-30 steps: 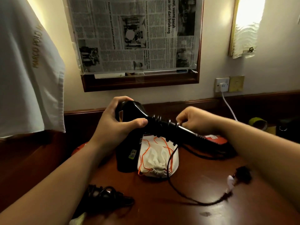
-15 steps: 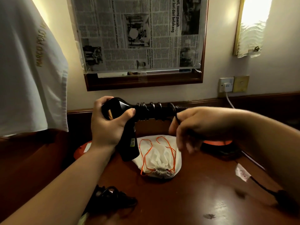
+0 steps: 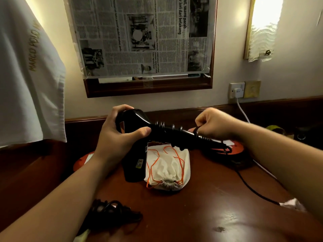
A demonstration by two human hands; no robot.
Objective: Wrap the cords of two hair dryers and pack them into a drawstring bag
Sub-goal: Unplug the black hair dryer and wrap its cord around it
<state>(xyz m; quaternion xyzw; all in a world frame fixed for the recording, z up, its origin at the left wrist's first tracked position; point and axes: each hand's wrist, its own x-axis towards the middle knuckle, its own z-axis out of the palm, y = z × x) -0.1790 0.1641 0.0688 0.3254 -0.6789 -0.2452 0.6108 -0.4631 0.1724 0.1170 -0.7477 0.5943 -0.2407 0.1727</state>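
above a dark wooden desk (image 3: pixel 201 215), the left hand (image 3: pixel 120 135) grips a black hair dryer (image 3: pixel 138 130) while the right hand (image 3: pixel 215 124) pinches its cord (image 3: pixel 197 131). a white drawstring bag (image 3: pixel 167 168) lies below, and a newspaper-covered mirror (image 3: pixel 143 37) hangs on the far wall.

A newspaper (image 3: pixel 139 35) covers the wood-framed mirror (image 3: pixel 148 86). A white towel (image 3: pixel 26 75) hangs left. A white plug (image 3: pixel 238 91) sits in the wall socket (image 3: pixel 232 88).

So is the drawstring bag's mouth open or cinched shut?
Shut: the drawstring bag lies on the desk with its mouth gathered tight, orange cord loose.
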